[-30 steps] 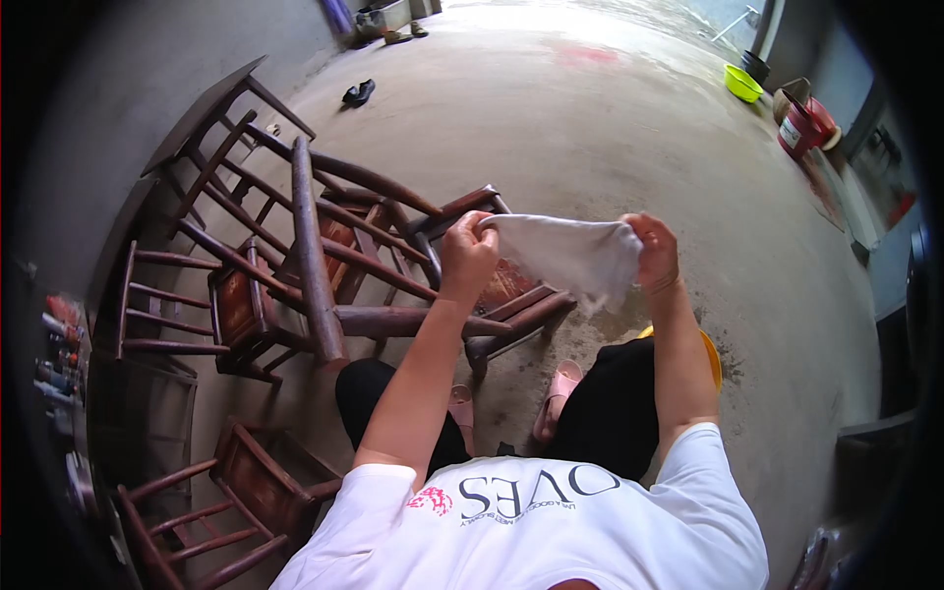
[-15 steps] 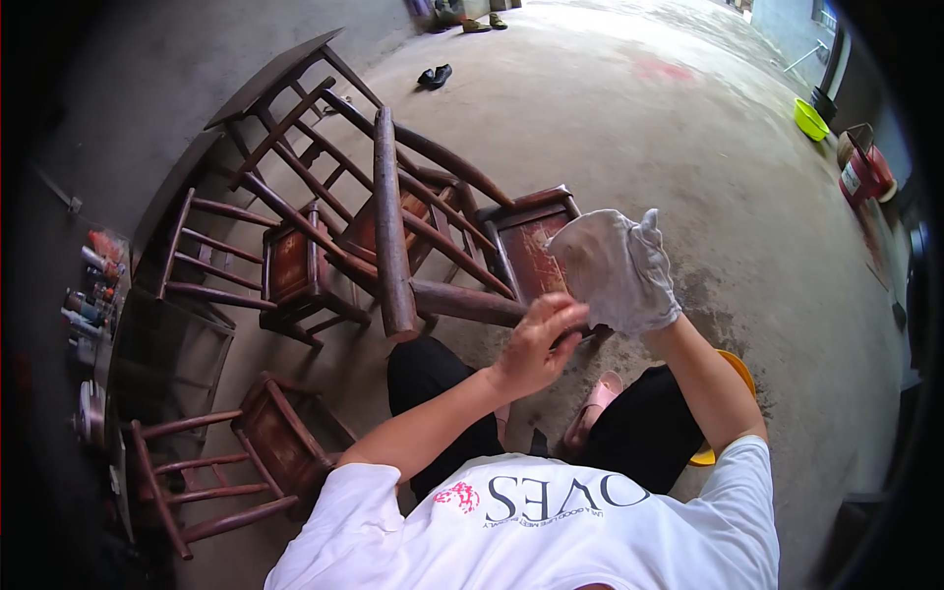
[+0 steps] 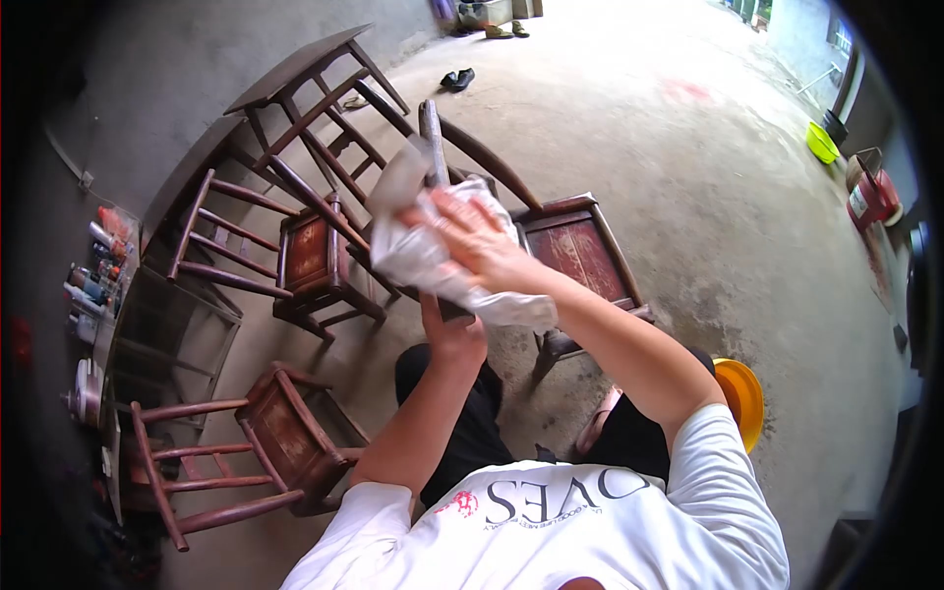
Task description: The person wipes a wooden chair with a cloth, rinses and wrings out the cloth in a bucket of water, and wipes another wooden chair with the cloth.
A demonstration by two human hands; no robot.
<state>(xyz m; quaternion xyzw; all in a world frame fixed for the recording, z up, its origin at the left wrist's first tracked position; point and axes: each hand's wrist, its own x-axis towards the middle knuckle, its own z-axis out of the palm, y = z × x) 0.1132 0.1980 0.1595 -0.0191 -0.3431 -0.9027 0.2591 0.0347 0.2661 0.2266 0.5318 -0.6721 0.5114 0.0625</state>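
A dark wooden chair with a worn reddish seat (image 3: 582,258) is in front of me, its thick top rail (image 3: 430,147) pointing away from my lap. My left hand (image 3: 456,329) is closed round the rail's near end. A damp-looking white cloth (image 3: 516,308) is bunched over the rail's middle. On top of it, my right hand (image 3: 470,231) presses down with its fingers curved over the rail. The cloth and the right hand are smeared by motion, and the part of the rail beneath them is hidden.
More wooden chairs stand to the left, one (image 3: 293,438) near my left knee and another (image 3: 313,254) farther off. Behind them is a dark table (image 3: 295,71). A yellow basin (image 3: 744,398) sits by my right leg. Black shoes (image 3: 457,80) lie on the concrete floor.
My right hand has brought the cloth left and down onto the chair's rail. My left hand has moved from beside the cloth to grip the rail's near end.
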